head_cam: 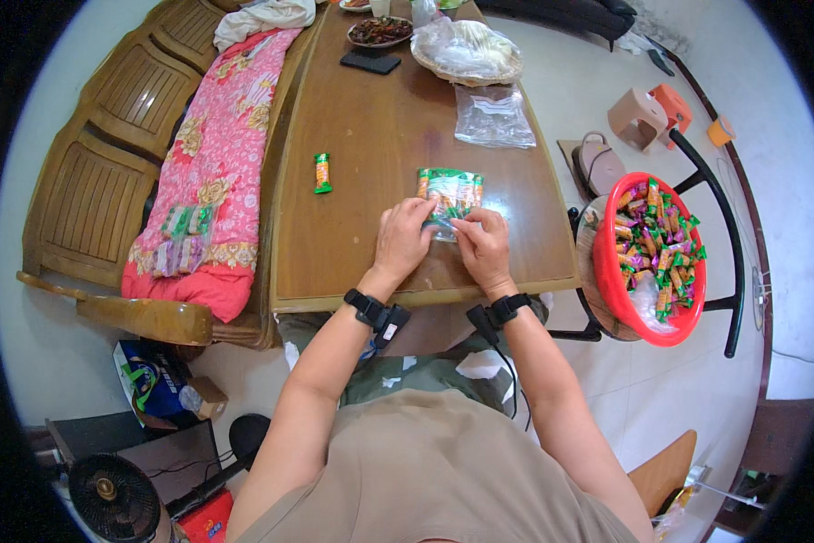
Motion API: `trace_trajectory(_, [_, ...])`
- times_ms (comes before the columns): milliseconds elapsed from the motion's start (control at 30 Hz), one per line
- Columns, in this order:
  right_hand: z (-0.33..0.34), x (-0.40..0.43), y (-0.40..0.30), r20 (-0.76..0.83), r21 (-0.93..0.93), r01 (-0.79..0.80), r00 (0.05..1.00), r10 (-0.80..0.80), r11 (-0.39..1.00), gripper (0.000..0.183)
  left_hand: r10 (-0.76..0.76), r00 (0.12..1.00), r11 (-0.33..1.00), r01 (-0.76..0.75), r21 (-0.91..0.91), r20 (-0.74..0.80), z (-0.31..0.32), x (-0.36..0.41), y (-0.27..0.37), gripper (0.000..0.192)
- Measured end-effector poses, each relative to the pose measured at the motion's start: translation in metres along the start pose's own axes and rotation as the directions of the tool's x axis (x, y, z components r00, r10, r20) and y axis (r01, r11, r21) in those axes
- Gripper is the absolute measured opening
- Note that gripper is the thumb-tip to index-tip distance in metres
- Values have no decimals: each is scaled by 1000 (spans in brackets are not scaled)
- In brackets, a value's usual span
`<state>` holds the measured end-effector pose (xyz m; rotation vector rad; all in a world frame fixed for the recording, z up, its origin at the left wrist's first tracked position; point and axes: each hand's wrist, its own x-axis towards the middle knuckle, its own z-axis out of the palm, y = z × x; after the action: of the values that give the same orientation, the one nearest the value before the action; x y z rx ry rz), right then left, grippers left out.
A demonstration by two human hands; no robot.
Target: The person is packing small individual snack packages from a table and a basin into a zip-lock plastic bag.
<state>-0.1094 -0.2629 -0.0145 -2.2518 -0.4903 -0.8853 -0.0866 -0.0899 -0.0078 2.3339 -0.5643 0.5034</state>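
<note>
A clear plastic bag (pixel 449 186) holding several green-and-orange wrapped snack bars lies flat on the wooden table (pixel 366 231), its near end towards me. My left hand (pixel 403 234) pinches the left part of that near end between thumb and fingers. On the right part, my right hand (pixel 483 243) grips the same end, its fingertips close to the left thumb. A single wrapped snack bar (pixel 322 174) rests on the table to the left, apart from both hands.
At the back right lie an empty clear bag (pixel 493 117) and a plastic-covered woven basket (pixel 468 53). A black phone (pixel 370 62) sits near a plate of food (pixel 379 31). Right of the table, a red basin (pixel 692 298) holds many wrapped bars. Filled bags (pixel 183 237) lie on the left bench.
</note>
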Motion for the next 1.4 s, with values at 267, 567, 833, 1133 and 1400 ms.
trace_trajectory(267, [10, -7, 14, 74, 100, -228, 972, 222, 968, 15, -12, 999, 1000, 11, -28, -42, 11, 10, -9, 39])
trace_trajectory(567, [12, -9, 17, 218, 84, -364, 915, 339, 928, 13, -204, 979, 966, 201, -162, 0, 16, 17, -12, 32])
trace_trajectory(833, [13, -3, 18, 328, 63, -346, 893, 308, 936, 10, -226, 973, 974, 224, -43, -49, 8, 15, -18, 25])
trace_trajectory(1133, [24, 21, 36, 404, 141, -320, 883, 241, 937, 16, -59, 990, 998, 53, -45, -132, -13, -5, -18, 24])
trace_trajectory(1400, [24, 14, 34, 368, 77, -236, 910, 193, 969, 19, -211, 943, 971, 232, 56, -256, -59, -12, -92, 24])
